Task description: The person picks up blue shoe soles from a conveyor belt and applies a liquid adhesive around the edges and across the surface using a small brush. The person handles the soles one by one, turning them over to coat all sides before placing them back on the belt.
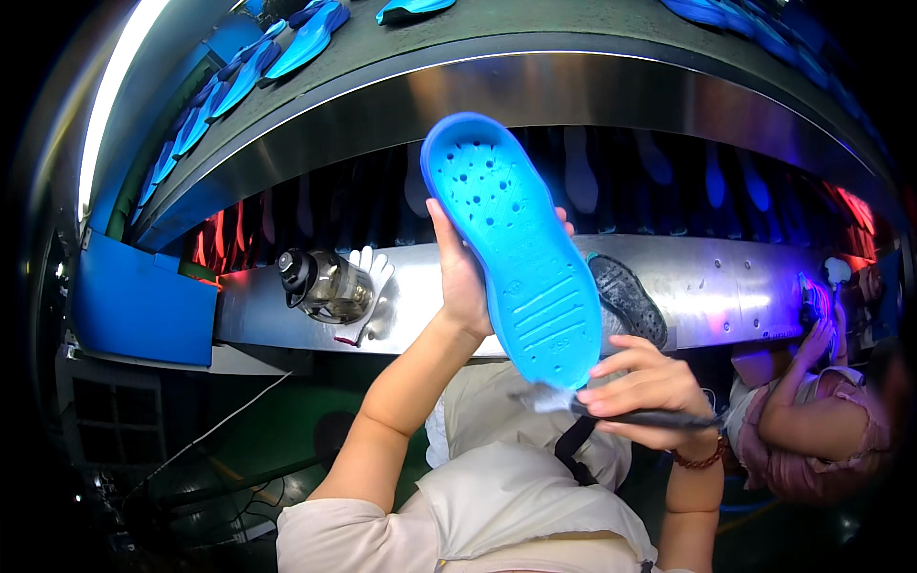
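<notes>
A bright blue shoe sole [521, 258] is held up in front of me, its face with small holes and raised bars turned toward me. My left hand [465, 286] is closed around its middle, thumb along the left edge and fingertips showing past the right edge. My right hand [645, 387] grips a brush [669, 418] by its dark handle. The brush's pale, blurred bristles meet the lower end of the sole. Behind the sole, a dark, perforated sole-shaped piece [629, 298] lies on the metal ledge [420, 306].
A dark-lidded clear bottle [330, 286] and a white glove [379, 277] sit on the ledge at left. Beyond it, soles fill a dark, red-lit opening. Blue soles [304, 43] lie on the green belt [535, 24] above. A co-worker [812, 411] handles something at right.
</notes>
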A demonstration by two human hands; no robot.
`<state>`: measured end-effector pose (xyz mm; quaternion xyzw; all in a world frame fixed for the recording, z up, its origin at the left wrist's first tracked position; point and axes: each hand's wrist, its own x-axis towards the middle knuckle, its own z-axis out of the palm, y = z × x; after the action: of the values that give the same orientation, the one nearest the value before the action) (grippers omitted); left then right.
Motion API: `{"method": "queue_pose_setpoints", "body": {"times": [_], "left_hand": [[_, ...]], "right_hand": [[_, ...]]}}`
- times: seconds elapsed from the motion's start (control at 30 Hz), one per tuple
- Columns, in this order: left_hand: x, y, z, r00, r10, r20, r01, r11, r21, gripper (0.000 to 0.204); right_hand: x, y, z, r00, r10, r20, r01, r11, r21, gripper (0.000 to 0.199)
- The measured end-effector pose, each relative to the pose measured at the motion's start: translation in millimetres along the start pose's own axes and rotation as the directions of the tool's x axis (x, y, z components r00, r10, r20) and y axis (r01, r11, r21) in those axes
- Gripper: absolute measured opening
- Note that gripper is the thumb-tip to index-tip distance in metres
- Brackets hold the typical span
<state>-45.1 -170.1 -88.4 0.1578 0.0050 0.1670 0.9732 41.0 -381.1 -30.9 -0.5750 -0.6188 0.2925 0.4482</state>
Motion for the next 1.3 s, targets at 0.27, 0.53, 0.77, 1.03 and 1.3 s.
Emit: {"method": "queue_pose_setpoints", "body": {"times": [0.27,0.53,0.77,1.03,1.3], "left_hand": [[-21.0,-25.7,32.6,1.0,0.024,-0.009,-0.023,0.994,0.105,0.084],[-20.3,-34.7,7.7,0.98,0.061,-0.188,-0.053,0.998,0.046,0.068],[-13.6,-26.0,12.4,0.997,-0.043,-0.065,0.039,0.997,-0.067,0.052],[-6.8,-12.2,15.1,0.982,-0.171,-0.074,0.163,0.981,-0.105,0.053],[-5.3,-0.1,13.0,0.83,-0.512,-0.222,0.533,0.845,0.042,0.053]], "right_hand": [[4.8,22.8,27.8,0.792,0.395,-0.465,0.113,0.655,0.748,0.019],[6.4,14.4,29.9,0.847,0.189,-0.497,-0.032,0.951,0.306,0.021],[14.6,4.8,9.1,0.885,0.154,-0.439,0.027,0.925,0.379,0.022],[24.7,6.1,0.3,0.96,0.038,-0.276,-0.024,0.998,0.057,0.02],[18.1,0.2,-11.8,0.992,0.056,-0.114,-0.062,0.997,-0.049,0.022]]}}
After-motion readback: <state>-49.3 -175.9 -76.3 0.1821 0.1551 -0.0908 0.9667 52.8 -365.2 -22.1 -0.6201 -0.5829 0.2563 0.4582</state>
